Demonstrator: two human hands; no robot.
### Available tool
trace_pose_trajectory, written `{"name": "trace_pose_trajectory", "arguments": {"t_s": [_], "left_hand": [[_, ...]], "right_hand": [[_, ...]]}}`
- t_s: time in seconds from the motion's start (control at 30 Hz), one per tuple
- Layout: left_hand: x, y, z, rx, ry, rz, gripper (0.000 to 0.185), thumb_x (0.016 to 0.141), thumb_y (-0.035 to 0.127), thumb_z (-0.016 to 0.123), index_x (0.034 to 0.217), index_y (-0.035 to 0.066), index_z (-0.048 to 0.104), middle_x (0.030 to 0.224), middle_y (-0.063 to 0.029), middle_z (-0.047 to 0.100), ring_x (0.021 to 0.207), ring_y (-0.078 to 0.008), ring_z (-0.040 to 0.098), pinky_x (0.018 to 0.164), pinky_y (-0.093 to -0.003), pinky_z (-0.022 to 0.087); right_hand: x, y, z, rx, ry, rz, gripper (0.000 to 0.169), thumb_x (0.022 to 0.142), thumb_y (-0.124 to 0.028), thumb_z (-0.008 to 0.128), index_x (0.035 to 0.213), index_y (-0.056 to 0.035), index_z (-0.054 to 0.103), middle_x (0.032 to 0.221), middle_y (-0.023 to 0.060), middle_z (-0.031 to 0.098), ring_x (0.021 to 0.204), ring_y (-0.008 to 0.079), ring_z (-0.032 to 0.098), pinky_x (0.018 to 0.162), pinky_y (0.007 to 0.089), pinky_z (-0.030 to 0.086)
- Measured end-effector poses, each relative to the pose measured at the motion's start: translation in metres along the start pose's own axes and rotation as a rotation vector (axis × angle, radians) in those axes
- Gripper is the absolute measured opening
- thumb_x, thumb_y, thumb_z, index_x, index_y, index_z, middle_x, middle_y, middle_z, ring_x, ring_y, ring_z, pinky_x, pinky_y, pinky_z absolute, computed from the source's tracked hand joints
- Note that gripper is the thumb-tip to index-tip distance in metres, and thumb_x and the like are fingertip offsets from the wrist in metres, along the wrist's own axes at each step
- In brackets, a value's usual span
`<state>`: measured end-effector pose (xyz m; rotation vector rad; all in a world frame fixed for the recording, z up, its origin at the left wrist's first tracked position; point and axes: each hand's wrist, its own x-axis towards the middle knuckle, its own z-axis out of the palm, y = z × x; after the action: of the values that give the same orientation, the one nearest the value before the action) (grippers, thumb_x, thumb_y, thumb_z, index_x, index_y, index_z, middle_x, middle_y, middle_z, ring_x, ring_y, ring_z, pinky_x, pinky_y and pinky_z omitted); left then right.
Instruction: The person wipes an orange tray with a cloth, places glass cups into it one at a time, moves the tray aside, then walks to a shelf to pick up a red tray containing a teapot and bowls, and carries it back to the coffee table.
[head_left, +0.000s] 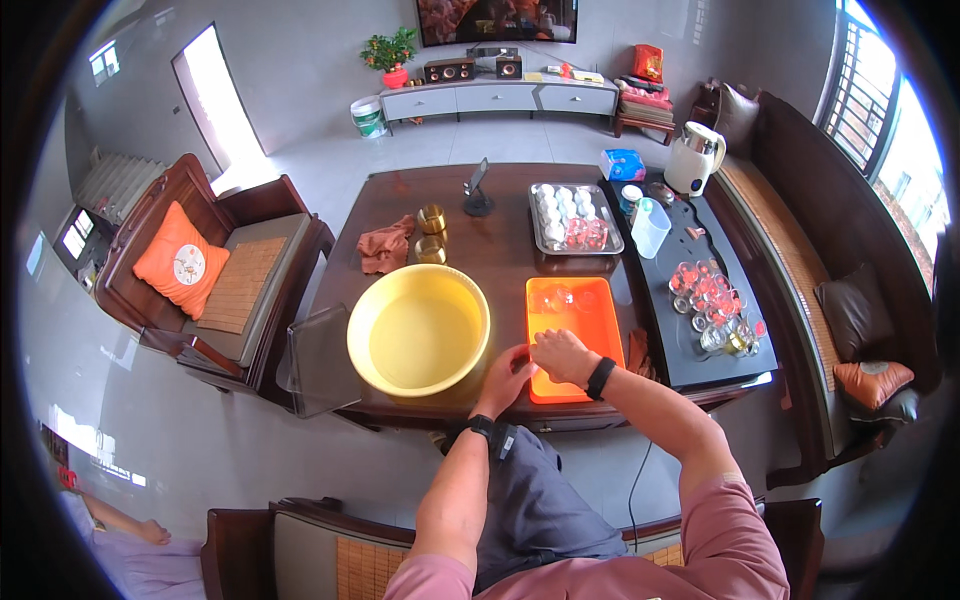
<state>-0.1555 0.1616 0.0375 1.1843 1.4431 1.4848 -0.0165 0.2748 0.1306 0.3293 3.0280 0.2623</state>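
Observation:
My left hand and my right hand meet at the left side of an orange plastic tray. The right hand is curled over the tray with its fingers hidden. The left is cupped, fingertips near the right hand; whether either holds something cannot be seen. Several small clear glass cups lie at the tray's far end. Left of my hands stands a yellow plastic basin with what looks like water. Behind the orange tray, a metal tray holds rows of white cups and a few clear, red-patterned ones.
A brown cloth and two brass-coloured cups lie behind the basin, near a black phone stand. At right, a black tea tray carries several glasses, a clear plastic jug and a white kettle. Another person's hand shows lower left.

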Motion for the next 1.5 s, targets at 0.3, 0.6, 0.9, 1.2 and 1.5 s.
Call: {"name": "trace_pose_trajectory", "arguments": {"t_s": [0.3, 0.6, 0.9, 1.2, 1.5], "left_hand": [[-0.002, 0.007, 0.001, 0.080, 0.011, -0.043, 0.049, 0.099, 0.021, 0.072, 0.139, -0.002, 0.057, 0.130, -0.0149, 0.067, 0.120, -0.0214, 0.063, 0.104, -0.0353, 0.050], [-0.003, 0.007, 0.000, -0.014, 0.007, -0.062, 0.050, 0.097, 0.027, 0.073, 0.135, -0.003, 0.059, 0.127, -0.0159, 0.068, 0.117, -0.0236, 0.065, 0.102, -0.0347, 0.050], [-0.005, 0.023, 0.000, 0.107, 0.028, -0.028, 0.049, 0.097, 0.029, 0.072, 0.133, -0.003, 0.061, 0.125, -0.0182, 0.070, 0.117, -0.0250, 0.066, 0.102, -0.0364, 0.050], [-0.004, 0.022, 0.002, 0.076, 0.012, -0.061, 0.051, 0.096, 0.031, 0.072, 0.132, -0.003, 0.062, 0.126, -0.0173, 0.070, 0.116, -0.0246, 0.067, 0.099, -0.0367, 0.051], [-0.004, 0.022, 0.000, 0.017, 0.000, -0.078, 0.053, 0.094, 0.030, 0.075, 0.133, -0.004, 0.060, 0.122, -0.0155, 0.070, 0.113, -0.0225, 0.067, 0.101, -0.0338, 0.051]], "right_hand": [[-0.023, 0.013, -0.002, 0.334, 0.085, 0.078, 0.035, 0.082, -0.011, 0.073, 0.113, -0.0001, 0.062, 0.107, 0.0202, 0.067, 0.101, 0.0396, 0.069, 0.086, 0.0471, 0.057], [-0.033, 0.019, -0.023, 0.615, 0.243, 0.243, 0.055, 0.083, -0.008, 0.067, 0.135, 0.0048, 0.054, 0.119, 0.0318, 0.059, 0.107, 0.0493, 0.062, 0.090, 0.0520, 0.055], [-0.024, 0.060, 0.011, 0.561, 0.373, 0.467, 0.063, 0.082, -0.007, 0.066, 0.140, 0.0098, 0.046, 0.128, 0.0376, 0.053, 0.115, 0.0529, 0.059, 0.098, 0.0521, 0.052], [0.027, 0.079, 0.005, 0.563, 0.434, 0.410, 0.052, 0.080, -0.009, 0.081, 0.120, 0.0039, 0.050, 0.113, 0.0281, 0.062, 0.115, 0.0473, 0.058, 0.094, 0.0514, 0.048], [0.072, 0.081, 0.035, 0.104, 0.336, 0.199, 0.021, 0.078, -0.001, 0.068, 0.098, 0.0027, 0.062, 0.110, 0.0256, 0.057, 0.107, 0.0414, 0.060, 0.091, 0.0473, 0.054]]}}
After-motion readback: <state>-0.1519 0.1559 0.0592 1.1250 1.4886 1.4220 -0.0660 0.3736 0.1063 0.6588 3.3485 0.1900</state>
